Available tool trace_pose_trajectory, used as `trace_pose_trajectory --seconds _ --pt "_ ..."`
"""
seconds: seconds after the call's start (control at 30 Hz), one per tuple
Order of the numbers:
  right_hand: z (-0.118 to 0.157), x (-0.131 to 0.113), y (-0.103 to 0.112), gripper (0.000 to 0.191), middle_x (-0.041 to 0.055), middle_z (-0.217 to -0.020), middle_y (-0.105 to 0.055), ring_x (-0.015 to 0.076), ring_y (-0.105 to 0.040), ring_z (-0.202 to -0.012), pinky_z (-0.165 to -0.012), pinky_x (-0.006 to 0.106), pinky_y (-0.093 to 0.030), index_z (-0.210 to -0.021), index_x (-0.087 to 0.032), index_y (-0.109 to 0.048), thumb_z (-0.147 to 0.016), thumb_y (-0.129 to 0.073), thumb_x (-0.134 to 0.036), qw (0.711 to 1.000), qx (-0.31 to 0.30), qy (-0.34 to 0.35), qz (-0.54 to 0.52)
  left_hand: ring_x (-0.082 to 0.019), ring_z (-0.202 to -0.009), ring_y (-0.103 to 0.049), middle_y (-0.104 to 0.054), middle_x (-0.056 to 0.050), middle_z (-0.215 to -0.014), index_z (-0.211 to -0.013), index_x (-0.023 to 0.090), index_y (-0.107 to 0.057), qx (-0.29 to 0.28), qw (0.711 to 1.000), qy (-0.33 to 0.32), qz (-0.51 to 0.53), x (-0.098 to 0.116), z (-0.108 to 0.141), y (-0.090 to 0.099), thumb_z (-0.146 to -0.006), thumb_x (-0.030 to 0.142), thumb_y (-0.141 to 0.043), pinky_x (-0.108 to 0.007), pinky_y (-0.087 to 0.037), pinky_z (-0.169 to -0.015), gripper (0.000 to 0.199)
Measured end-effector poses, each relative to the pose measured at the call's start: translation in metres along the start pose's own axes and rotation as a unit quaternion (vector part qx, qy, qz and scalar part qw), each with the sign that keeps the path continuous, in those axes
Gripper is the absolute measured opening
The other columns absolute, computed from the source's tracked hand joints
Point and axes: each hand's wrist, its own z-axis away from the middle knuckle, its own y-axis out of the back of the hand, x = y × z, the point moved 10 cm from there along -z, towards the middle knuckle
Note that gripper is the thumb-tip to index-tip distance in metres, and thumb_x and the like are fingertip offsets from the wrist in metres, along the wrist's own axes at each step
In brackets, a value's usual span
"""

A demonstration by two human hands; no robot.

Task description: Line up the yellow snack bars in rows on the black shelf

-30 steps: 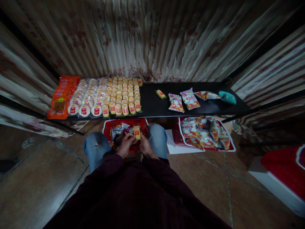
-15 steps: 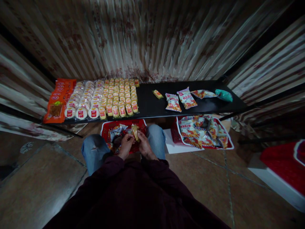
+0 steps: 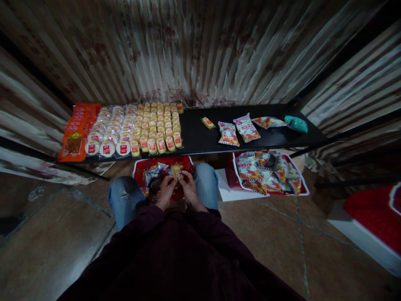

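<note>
While both hands meet low over a red basket [image 3: 188, 162] between the person's knees, the right hand [image 3: 189, 187] holds a small yellow packet [image 3: 176, 170] in a narrow pinch; the left hand [image 3: 166, 189] has its fingers drawn in at the packet's lower edge, though whether they grip it too cannot be told. The packet is above the basket, just short of the shelf [image 3: 194, 136], and the hands partly cover the dark and silvery bags lying inside. Along the shelf's left part, orange pouches [image 3: 75, 133], round white packs [image 3: 111, 131] and rows of yellow cakes [image 3: 158, 129] sit close together, reaching the front edge. Farther right lie a single yellow cake [image 3: 208, 122], two upright-printed snack bags [image 3: 229, 133], another bag [image 3: 268, 122] on its side and a green packet [image 3: 296, 124]. Beneath that end, a second basket [image 3: 231, 179] full of snack bags stands by the right knee [image 3: 206, 182], with a white sheet [image 3: 224, 190] beside it. The shelf is black and flat, framed by dark bars; pleated, flower-patterned curtains [image 3: 194, 50] hang behind and at both sides. Brown tiles [image 3: 266, 238] cover the dim floor, and something red [image 3: 372, 217] stands on a pale box at far right.
</note>
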Motion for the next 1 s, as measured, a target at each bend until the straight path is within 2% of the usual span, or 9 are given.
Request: trace_pose_trajectory --seconds 0.13,0.27,0.4,0.53,0.67,0.73,0.83,0.93,1.0 --pt "0.002 -0.005 -0.001 0.030 0.0010 -0.097 -0.068 0.0177 -0.062 -0.092 -0.089 0.031 -0.047 -0.094 -0.024 -0.065 -0.066 -0.071 -0.031 0.999 -0.013 0.013 0.032 -0.015 -0.080 -0.061 -0.066 -0.004 -0.095 -0.087 0.019 -0.065 0.017 1.000 -0.001 -0.008 -0.002 -0.003 0.006 -0.070 0.029 -0.073 -0.023 -0.048 -0.063 0.022" --pt "0.001 -0.005 -0.004 0.024 0.0014 -0.097 -0.070 0.0181 -0.062 -0.092 -0.091 0.032 -0.047 -0.091 -0.024 -0.067 -0.068 -0.068 -0.030 0.999 -0.033 0.012 0.035 -0.016 -0.083 -0.062 -0.068 -0.006 -0.102 -0.093 0.018 -0.067 0.038 0.999 0.037 0.003 -0.010 -0.004 0.011 -0.074 0.024 -0.070 -0.022 -0.048 -0.063 0.020" --pt "0.002 -0.006 -0.004 0.023 0.0023 -0.095 -0.070 0.0182 -0.063 -0.090 -0.087 0.032 -0.048 -0.089 -0.023 -0.067 -0.069 -0.066 -0.033 0.999 -0.032 0.003 0.016 -0.017 -0.086 -0.064 -0.069 -0.008 -0.105 -0.098 0.017 -0.066 0.029 0.996 0.063 0.050 -0.018 -0.007 0.009 -0.077 0.023 -0.066 -0.023 -0.049 -0.064 0.021" --pt "0.002 -0.006 -0.004 0.020 0.0021 -0.093 -0.070 0.0185 -0.064 -0.088 -0.086 0.032 -0.049 -0.087 -0.023 -0.068 -0.069 -0.064 -0.031 0.999 -0.027 0.000 0.019 -0.015 -0.078 -0.064 -0.070 -0.007 -0.092 -0.100 0.018 -0.064 0.033 0.992 0.093 0.082 -0.026 -0.007 0.007 -0.078 0.024 -0.067 -0.024 -0.049 -0.065 0.023" --pt "0.001 -0.003 -0.002 0.019 0.0018 -0.092 -0.070 0.0184 -0.064 -0.087 -0.087 0.033 -0.049 -0.087 -0.023 -0.068 -0.072 -0.061 -0.031 0.999 -0.027 0.008 0.043 -0.008 -0.059 -0.057 -0.065 -0.001 -0.075 -0.097 0.017 -0.061 0.052 0.985 0.130 0.102 -0.029 -0.002 0.005 -0.080 0.017 -0.063 -0.019 -0.043 -0.056 0.017" --pt "0.001 -0.005 -0.002 0.020 0.0018 -0.094 -0.070 0.0183 -0.063 -0.089 -0.088 0.033 -0.049 -0.090 -0.023 -0.068 -0.075 -0.059 -0.031 0.996 -0.032 0.033 0.076 -0.005 -0.053 -0.051 -0.062 0.002 -0.070 -0.093 0.017 -0.061 0.055 0.982 0.141 0.112 -0.027 0.002 0.003 -0.079 0.015 -0.062 -0.017 -0.038 -0.052 0.014" --pt "0.004 -0.022 -0.003 0.019 0.0030 -0.100 -0.069 0.0186 -0.061 -0.097 -0.094 0.035 -0.048 -0.092 -0.023 -0.068 -0.078 -0.056 -0.028 0.981 -0.033 0.117 0.154 -0.005 -0.051 -0.049 -0.060 0.003 -0.067 -0.087 0.016 -0.062 0.048 0.981 0.135 0.131 -0.021 0.006 -0.001 -0.073 0.015 -0.066 -0.016 -0.034 -0.049 0.014" --pt "0.012 -0.041 -0.007 0.018 0.0050 -0.101 -0.068 0.0188 -0.060 -0.101 -0.097 0.037 -0.046 -0.090 -0.022 -0.068 -0.082 -0.053 -0.025 0.955 -0.032 0.196 0.221 -0.006 -0.055 -0.052 -0.061 0.003 -0.068 -0.081 0.015 -0.062 0.027 0.979 0.130 0.152 -0.016 0.008 -0.007 -0.068 0.014 -0.067 -0.017 -0.036 -0.053 0.014" --pt "0.017 -0.051 -0.012 0.018 0.0060 -0.102 -0.068 0.0192 -0.059 -0.103 -0.097 0.038 -0.045 -0.090 -0.022 -0.069 -0.084 -0.053 -0.026 0.937 -0.036 0.231 0.261 -0.007 -0.060 -0.055 -0.063 0.002 -0.069 -0.078 0.015 -0.062 0.039 0.979 0.133 0.150 -0.016 0.009 -0.006 -0.065 0.013 -0.068 -0.018 -0.039 -0.058 0.014"
